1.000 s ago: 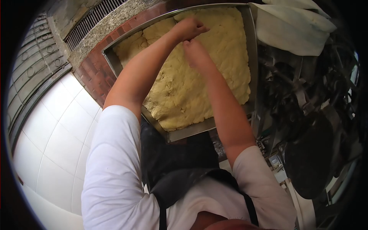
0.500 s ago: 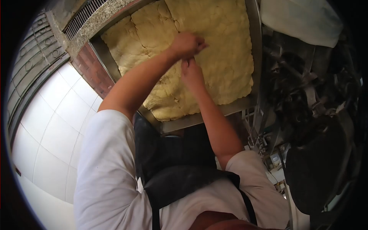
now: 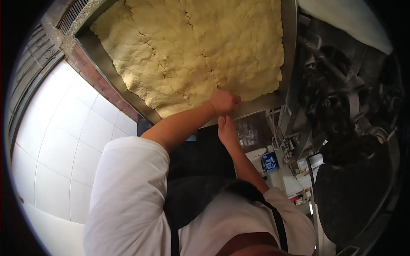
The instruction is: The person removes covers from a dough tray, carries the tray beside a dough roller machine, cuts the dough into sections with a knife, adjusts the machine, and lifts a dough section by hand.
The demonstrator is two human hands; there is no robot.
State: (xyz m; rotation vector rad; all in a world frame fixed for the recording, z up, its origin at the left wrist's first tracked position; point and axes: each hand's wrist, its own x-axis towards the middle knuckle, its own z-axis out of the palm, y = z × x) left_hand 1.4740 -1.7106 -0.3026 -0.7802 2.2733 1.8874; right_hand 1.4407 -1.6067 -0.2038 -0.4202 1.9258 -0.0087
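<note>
A broad slab of yellow dough lies in a shallow metal tray, its surface cracked and its edges ragged. A thin line runs down the slab to my left hand. That hand is closed in a fist over the slab's near edge. Just below it, at the tray's near rim, my right hand is closed too, its fingertips close under the left fist. Whatever the two hands grip is hidden by the fingers.
Dark machinery stands close on the right, with a pale cloth or sack above it. Shelving with a blue box shows below the tray. White floor tiles and a brick strip lie to the left.
Both closed hands have moved toward my body, from the slab's middle to its near edge. The line in the dough now reaches further down behind them. The view has shifted too.
</note>
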